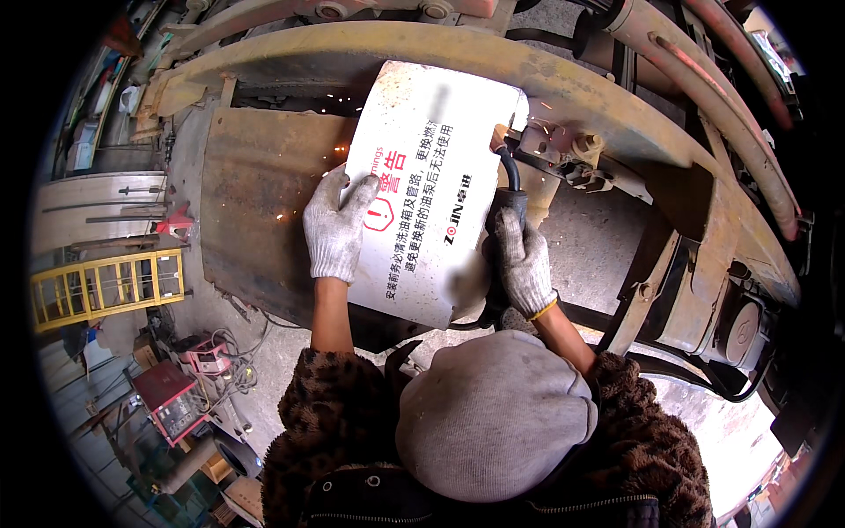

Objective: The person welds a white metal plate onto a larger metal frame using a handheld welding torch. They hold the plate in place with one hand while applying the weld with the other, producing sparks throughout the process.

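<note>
Your left hand [339,224] grips the white sheet [422,198]; your right hand [525,264] closes around the black torch [518,209], tip near the curved beam's [572,97] inner edge. Sparks suggest welding or cutting; next calls for steady aim.

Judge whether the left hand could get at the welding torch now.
Probably not freely: the left hand holds the edge of the white board, which spreads between it and the welding torch, gripped by the right hand.
</note>
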Tool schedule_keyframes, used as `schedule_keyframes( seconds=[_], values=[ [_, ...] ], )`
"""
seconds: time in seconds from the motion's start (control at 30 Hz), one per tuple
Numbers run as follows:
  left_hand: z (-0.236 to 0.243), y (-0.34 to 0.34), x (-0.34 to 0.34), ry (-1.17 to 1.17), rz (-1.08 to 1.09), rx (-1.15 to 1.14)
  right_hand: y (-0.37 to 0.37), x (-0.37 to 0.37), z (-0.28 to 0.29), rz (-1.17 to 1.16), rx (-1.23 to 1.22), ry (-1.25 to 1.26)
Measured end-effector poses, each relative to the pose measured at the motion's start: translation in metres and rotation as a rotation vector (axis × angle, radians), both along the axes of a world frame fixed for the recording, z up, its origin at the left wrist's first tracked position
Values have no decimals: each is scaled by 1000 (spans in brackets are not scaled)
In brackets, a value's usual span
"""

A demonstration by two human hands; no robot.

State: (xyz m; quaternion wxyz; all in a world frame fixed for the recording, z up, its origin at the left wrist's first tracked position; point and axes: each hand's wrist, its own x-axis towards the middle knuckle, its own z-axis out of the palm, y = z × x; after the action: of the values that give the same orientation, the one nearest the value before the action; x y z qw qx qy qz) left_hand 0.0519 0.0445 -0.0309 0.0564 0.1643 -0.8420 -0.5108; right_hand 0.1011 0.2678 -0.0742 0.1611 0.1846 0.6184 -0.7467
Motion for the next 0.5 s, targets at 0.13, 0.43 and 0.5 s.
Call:
schedule_keyframes(
  seconds=[0.13, 0.43, 0.5],
  values=[
    [-8, -2, 0, 16, 25, -14, 0, 0, -1, -2, 28, 24],
    [5, -4, 5, 20, 49, 144, 2, 1, 6, -41, -75, -18],
    [2, -10, 7, 51, 98, 114, 4, 2, 4, -43, -79, -29]
  ],
)
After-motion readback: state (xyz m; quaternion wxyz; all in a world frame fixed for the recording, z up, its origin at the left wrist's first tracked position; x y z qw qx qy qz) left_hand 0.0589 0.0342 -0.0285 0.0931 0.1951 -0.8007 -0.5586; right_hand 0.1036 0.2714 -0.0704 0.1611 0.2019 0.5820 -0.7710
